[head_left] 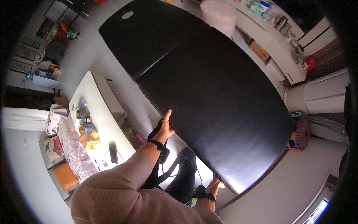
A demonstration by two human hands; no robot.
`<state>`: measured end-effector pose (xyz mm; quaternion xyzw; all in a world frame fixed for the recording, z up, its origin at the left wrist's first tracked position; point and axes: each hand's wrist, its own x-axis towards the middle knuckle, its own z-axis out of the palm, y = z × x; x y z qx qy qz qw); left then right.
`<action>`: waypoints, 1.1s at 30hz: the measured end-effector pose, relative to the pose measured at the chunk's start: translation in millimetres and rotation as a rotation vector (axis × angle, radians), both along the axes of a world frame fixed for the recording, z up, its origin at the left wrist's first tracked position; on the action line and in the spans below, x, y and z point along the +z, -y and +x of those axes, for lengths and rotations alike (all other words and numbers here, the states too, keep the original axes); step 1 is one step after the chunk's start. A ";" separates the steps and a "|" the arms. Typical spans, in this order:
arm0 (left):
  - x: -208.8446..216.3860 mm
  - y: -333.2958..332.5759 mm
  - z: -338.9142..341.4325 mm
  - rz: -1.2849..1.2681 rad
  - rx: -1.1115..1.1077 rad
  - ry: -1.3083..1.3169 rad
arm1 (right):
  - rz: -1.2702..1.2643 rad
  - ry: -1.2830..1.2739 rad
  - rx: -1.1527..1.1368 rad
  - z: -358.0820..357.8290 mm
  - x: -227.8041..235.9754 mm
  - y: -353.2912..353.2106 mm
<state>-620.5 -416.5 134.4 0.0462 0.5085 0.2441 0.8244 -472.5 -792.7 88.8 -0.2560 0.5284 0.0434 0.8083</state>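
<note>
A black padded massage table (223, 89) stretches from the upper left to the lower right, with a fold seam across it and an oval face hole near its far end. My left hand (166, 128) grips its near long side, thumb up along the edge and the other fingers hidden below. Further right along the same side, close to the corner, my right hand (216, 184) holds the edge too, its fingers mostly out of sight under the padding. Both wrists wear dark bands.
On the left, a white table (100, 112) carries a phone (113, 153), jars and snack packs, beside a sofa with a patterned cover (74, 149). A white cabinet (268, 41) runs along the upper right. A pale covered stool (220, 16) stands by the massage table's far side.
</note>
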 end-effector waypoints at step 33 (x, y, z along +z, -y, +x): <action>24.9 61.3 -18.4 -0.001 -0.171 -0.114 | -0.589 0.013 0.137 77.8 95.1 183.6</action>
